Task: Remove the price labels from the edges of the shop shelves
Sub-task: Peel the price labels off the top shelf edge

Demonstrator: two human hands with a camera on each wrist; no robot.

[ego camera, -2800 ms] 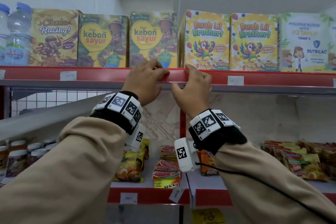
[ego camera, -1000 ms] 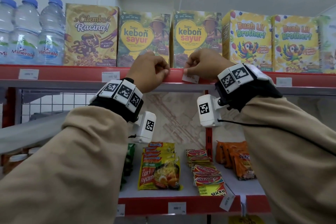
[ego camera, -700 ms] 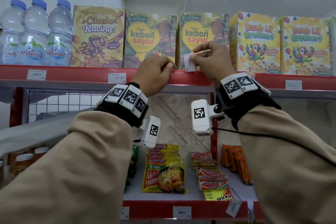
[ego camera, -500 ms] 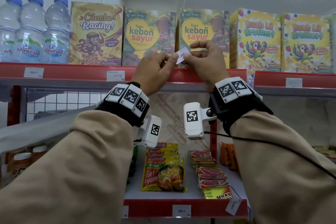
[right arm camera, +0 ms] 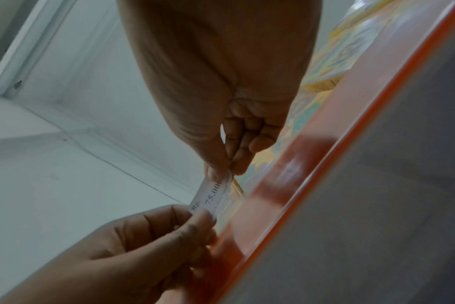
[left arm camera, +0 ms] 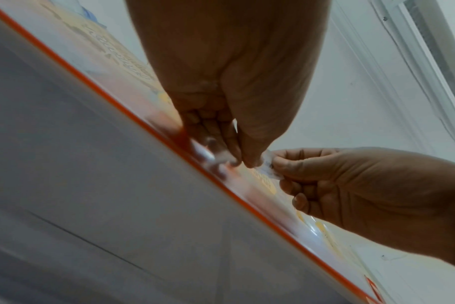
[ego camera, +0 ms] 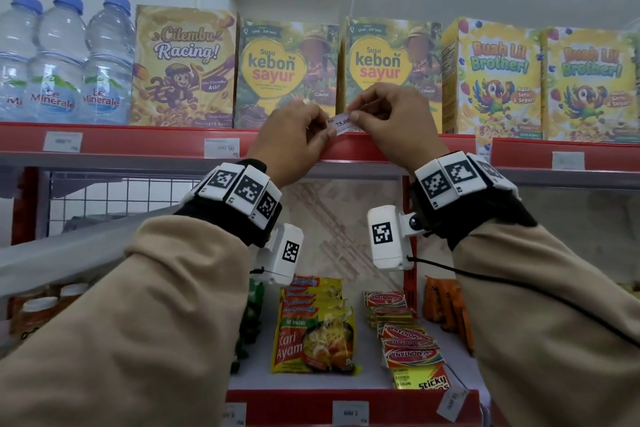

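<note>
Both hands pinch one price label point(ego camera: 340, 123): our left hand point(ego camera: 294, 139) has its left end between thumb and fingertips, our right hand point(ego camera: 388, 114) clamps the right end the same way. Label reads "Rp 75.00…", rest hidden under the right thumb. It sits free of the top shelf edge point(ego camera: 145, 146), held just above the red strip and in front of the gap between the two Susu kebon sayur boxes point(ego camera: 289, 73). Right wrist view confirms: paper strip point(right arm camera: 212, 195) spans between the two pinches, clear of the strip. So we count this one as removed, not yet put anywhere; no bin or collection spot visible, so cannot tell where it goes. Left on the top shelf edge, relative to the held label: one upside-down label point(ego camera: 221, 148) just to the left below the Cilembu Racing box point(ego camera: 183, 66), one further left point(ego camera: 62, 141) below the Le Minerale bottles point(ego camera: 65, 59), one well to the right point(ego camera: 568, 160) below the Buah Lil Brother boxes point(ego camera: 491, 80). A small tag also shows at the shelf joint right of our right wrist; too blurred to call. Lower shelf edge point(ego camera: 294, 402) carries at least three more, one hanging tilted point(ego camera: 452, 400). Our estimate: early in the job, most labels in view are on.
</note>
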